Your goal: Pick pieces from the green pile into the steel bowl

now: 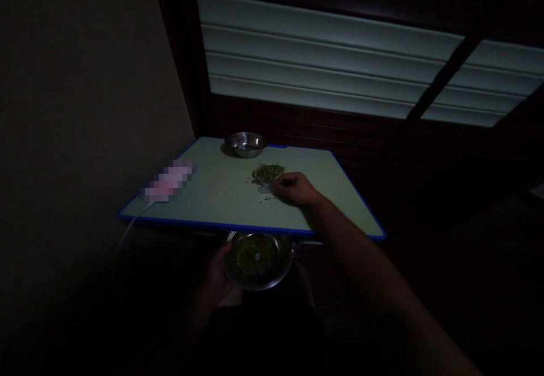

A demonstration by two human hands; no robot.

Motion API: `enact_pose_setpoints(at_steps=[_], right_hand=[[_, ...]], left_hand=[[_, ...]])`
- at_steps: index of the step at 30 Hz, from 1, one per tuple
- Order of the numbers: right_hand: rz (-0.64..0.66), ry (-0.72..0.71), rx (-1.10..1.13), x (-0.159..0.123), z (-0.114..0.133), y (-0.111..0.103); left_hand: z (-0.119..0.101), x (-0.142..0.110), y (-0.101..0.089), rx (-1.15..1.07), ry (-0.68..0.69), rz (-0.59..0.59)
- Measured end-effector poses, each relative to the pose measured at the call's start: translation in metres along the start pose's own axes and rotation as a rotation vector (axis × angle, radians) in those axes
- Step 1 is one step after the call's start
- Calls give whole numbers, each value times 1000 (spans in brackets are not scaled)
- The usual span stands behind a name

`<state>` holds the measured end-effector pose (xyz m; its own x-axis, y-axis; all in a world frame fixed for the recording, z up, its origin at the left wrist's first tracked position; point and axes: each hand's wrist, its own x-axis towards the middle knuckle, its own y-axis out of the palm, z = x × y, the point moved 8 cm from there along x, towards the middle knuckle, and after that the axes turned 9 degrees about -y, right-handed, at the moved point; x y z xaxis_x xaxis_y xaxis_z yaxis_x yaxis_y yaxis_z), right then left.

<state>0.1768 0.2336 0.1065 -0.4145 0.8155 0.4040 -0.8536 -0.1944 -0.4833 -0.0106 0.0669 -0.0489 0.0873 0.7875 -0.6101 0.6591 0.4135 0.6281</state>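
My left hand point(216, 277) grips the left rim of a steel bowl point(284, 274) held just below the near edge of the table; the bowl holds small green grains with a red-and-white speck among them. My right hand point(295, 187) rests on the pale table top point(221, 195), fingers curled beside a small heap of green grains point(267, 172). A faint whitish patch lies under its fingertips. In the dim light I cannot tell whether the fingers pinch any grains.
An empty steel bowl point(246, 144) stands at the far edge of the blue-rimmed table. A blurred pink object point(168, 180) lies at the table's left, with a white cable point(130, 229) trailing off the edge. A wall is at left, dark shuttered panels behind.
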Motion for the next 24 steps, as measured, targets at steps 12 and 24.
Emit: enact_pose_setpoints(at_steps=[12,24], right_hand=[[114,-42,5,-2,17,12],[240,65,138,-8,22,22]], left_hand=[[-1,-1,6,4,23,24],[0,-1,7,2,7,23]])
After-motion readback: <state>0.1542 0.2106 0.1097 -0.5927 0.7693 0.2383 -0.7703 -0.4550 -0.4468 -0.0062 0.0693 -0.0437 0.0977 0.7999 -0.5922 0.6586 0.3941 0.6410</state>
